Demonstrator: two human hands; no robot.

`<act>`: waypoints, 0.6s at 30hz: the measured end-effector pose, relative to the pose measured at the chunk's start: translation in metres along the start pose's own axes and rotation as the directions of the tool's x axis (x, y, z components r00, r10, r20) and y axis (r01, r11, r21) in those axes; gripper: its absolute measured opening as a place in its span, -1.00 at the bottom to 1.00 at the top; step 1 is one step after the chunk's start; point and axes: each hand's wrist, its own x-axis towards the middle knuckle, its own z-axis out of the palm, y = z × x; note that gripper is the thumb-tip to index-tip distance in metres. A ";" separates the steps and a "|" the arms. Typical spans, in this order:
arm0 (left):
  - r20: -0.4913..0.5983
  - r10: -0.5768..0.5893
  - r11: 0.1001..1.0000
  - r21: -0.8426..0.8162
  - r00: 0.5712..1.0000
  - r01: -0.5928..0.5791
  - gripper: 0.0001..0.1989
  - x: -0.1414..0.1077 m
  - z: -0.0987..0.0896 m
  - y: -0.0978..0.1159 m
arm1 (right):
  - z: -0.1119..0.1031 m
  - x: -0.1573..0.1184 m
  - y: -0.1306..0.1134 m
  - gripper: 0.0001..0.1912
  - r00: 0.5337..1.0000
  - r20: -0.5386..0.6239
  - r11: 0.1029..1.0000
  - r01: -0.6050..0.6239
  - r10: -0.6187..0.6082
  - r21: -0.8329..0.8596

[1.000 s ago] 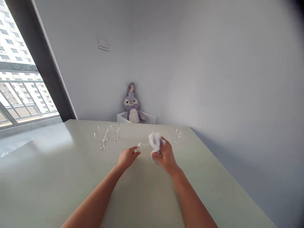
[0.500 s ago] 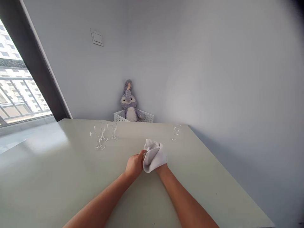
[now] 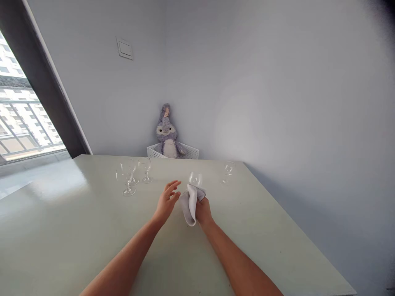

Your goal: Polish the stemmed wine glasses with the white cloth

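Observation:
My right hand is closed on a folded white cloth over the middle of the table. Out of the cloth's top rises the clear bowl of a stemmed wine glass. Cloth and hand hide its stem and foot, so whether the fingers grip the glass through the fabric is unclear. Just left of the cloth, my left hand is open, with its fingers apart and nothing in them.
Three wine glasses stand upright at the left: a near one, one behind it and another. Another glass stands back right. A plush toy sits in a white basket beyond the table.
My left hand has let go of the glass and moved left, opening. My right hand has come out from under the cloth and now grips it, and the glass bowl shows above.

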 end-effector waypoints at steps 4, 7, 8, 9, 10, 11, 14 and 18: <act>0.142 -0.184 0.917 -0.331 0.973 0.221 -0.45 0.000 -0.004 0.006 | -0.004 -0.007 -0.004 -0.77 0.960 0.271 0.958 0.141 -0.070 -0.251; 0.169 -0.262 0.831 -0.461 0.950 0.311 -0.41 -0.001 -0.002 0.004 | -0.003 -0.007 -0.003 -0.75 0.949 0.301 0.929 0.189 -0.090 -0.318; 0.142 -0.274 0.814 -0.493 0.951 0.308 -0.41 0.000 -0.002 0.003 | -0.005 -0.005 -0.002 -0.73 0.959 0.266 0.928 0.181 -0.093 -0.326; 0.100 -0.278 0.805 -0.518 0.955 0.289 -0.42 0.002 -0.003 0.000 | -0.007 -0.002 -0.001 -0.71 0.972 0.218 0.929 0.164 -0.093 -0.332; 0.044 -0.276 0.802 -0.540 0.960 0.255 -0.43 0.003 -0.004 -0.002 | -0.009 0.002 0.000 -0.68 0.983 0.157 0.930 0.141 -0.091 -0.340; -0.023 -0.271 0.802 -0.559 0.962 0.212 -0.45 0.005 -0.005 -0.003 | -0.012 0.005 0.001 -0.64 0.992 0.092 0.934 0.110 -0.083 -0.341; -0.209 -0.229 0.819 -0.569 0.951 0.072 -0.50 0.007 -0.005 -0.005 | -0.013 0.012 0.005 -0.50 0.999 0.021 0.966 0.036 -0.031 -0.255; -0.284 -0.098 0.878 -0.475 0.954 -0.052 -0.51 0.001 0.001 0.004 | 0.000 0.004 0.011 -0.49 0.983 0.181 0.975 0.054 -0.014 -0.217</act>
